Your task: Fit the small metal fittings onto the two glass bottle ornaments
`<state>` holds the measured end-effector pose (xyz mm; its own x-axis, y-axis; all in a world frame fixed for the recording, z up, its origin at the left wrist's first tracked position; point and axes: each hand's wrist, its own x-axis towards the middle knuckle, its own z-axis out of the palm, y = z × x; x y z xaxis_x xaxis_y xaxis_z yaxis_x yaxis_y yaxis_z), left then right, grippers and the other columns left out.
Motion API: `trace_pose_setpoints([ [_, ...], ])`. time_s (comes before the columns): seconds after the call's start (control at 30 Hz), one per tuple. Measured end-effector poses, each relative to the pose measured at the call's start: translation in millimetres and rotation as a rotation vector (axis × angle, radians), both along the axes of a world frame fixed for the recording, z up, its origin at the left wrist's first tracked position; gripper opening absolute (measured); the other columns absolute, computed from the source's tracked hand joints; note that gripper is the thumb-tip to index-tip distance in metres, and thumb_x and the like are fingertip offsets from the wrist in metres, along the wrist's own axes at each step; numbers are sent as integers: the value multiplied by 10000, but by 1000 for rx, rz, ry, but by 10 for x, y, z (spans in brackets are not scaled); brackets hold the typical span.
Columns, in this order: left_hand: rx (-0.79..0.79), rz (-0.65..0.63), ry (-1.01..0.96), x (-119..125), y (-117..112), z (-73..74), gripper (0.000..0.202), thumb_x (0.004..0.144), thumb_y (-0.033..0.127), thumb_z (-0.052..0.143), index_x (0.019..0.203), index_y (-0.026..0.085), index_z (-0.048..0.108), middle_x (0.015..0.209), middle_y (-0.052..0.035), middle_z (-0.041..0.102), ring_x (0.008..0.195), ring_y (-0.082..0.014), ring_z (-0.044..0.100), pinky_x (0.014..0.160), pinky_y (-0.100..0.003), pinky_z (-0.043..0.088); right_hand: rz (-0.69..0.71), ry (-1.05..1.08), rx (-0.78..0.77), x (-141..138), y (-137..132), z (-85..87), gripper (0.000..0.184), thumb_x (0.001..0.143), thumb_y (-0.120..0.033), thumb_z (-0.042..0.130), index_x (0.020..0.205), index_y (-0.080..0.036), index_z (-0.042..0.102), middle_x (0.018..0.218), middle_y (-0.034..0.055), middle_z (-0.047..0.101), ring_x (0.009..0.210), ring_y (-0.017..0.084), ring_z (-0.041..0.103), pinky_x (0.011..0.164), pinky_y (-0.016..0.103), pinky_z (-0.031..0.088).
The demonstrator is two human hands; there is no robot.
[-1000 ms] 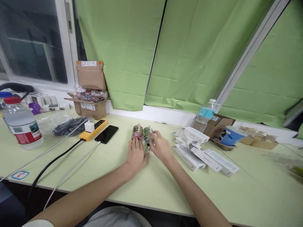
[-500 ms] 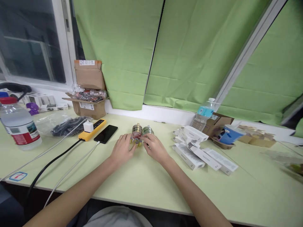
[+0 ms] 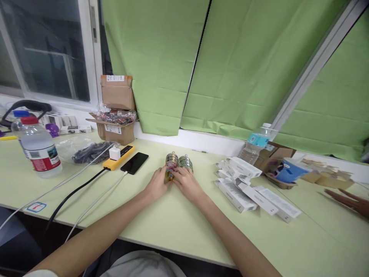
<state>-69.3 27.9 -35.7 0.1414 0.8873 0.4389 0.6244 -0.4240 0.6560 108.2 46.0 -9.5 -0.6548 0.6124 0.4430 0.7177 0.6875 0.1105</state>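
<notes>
My left hand [image 3: 158,185] and my right hand [image 3: 188,184] meet at the middle of the table. Between their fingertips is a small object with yellow and grey parts [image 3: 169,175], too small and too covered to name. The left fingers close on its left side, and the right fingers pinch at its right. Just behind stand two shiny, ribbed, rounded things, a brownish one with a gold top [image 3: 172,158] and a greenish one [image 3: 186,162]. The fingers cover their lower parts.
White boxes [image 3: 240,192] lie piled right of my hands, near a clear bottle [image 3: 256,144] and a blue cup [image 3: 291,171]. Leftward are a phone [image 3: 134,163], yellow power strip [image 3: 122,157], cables and a red-capped bottle [image 3: 42,148]. Another person's hand [image 3: 350,202] reaches in at right.
My view has turned slightly left. My hands have drawn closer together round the small object, whose yellow part now stands between the fingers. Another person's hand has appeared at the right edge.
</notes>
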Motion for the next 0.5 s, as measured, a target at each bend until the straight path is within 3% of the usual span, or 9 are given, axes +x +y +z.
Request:
trace_pose_setpoints([
  [0.23,17,-20,-46,-5,55,-74,448,834,115,568,1264,200,482,1175,-121,594,1059,-248,601,945,-421,475,52,54,-12,10,73,-39,283,924,-166,569,1204,-198,598,1140,109,594,1051,253,582,876,401,480],
  [0.37,43,-19,-105,-8,92,-128,505,823,106,585,1292,219,437,1214,-116,574,1055,-232,604,949,-426,481,77,42,-22,-1,82,-39,270,936,-149,535,1195,-187,599,1164,109,591,1082,252,571,909,411,485],
  [0.5,48,-24,-108,-13,136,-162,434,823,106,579,1232,212,478,1175,-103,587,1032,-224,610,929,-415,498,93,52,-41,-4,95,-36,240,943,-139,511,1153,-186,617,1132,106,605,1069,242,569,919,412,484],
])
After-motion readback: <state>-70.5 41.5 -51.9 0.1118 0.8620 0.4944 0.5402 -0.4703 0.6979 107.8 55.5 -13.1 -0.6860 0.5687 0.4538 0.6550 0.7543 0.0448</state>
